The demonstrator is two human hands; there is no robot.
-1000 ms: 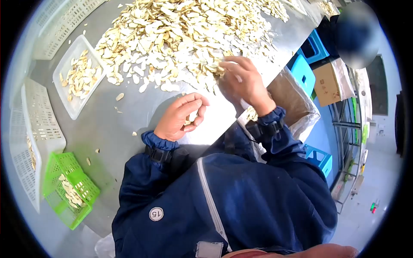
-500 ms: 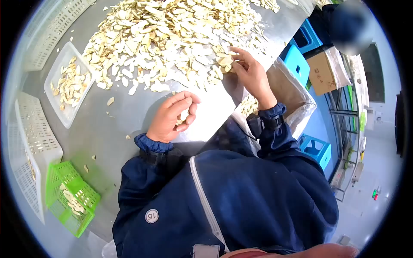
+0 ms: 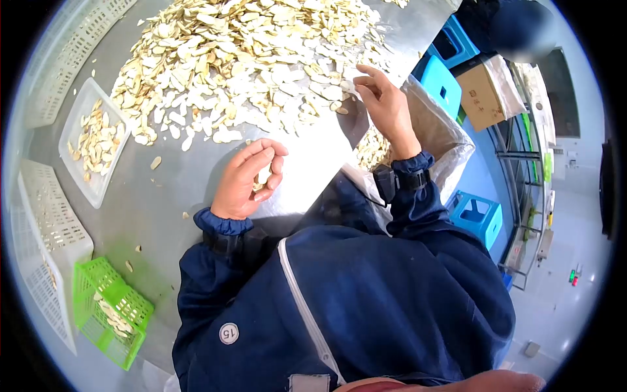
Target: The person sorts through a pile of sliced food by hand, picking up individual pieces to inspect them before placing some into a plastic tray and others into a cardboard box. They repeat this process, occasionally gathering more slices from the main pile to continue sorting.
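Pale, thin dried slices [image 3: 215, 59], perhaps of a root or mushroom, lie heaped on the metal table [image 3: 176, 242]. My left hand [image 3: 247, 179] hovers over the table near its front edge, fingers curled around a few slices that partly show in the palm. By the right edge of the table is my right hand [image 3: 386, 108], with fingers apart and nothing visible between them. Below it hangs a bin with a clear plastic liner [image 3: 444, 153], and more slices [image 3: 373, 149] lie inside.
At left stand a clear tray [image 3: 78, 147] with slices, a white perforated basket [image 3: 55, 222] and a green basket [image 3: 98, 281]. Blue stools [image 3: 477, 215] and a cardboard box [image 3: 483, 95] stand at right. Part of another person [image 3: 519, 29] shows at top right.
My right hand has drawn away from the slices at the heap's edge, and its fingers have spread. My left hand stays curled. The whole view has shifted slightly.
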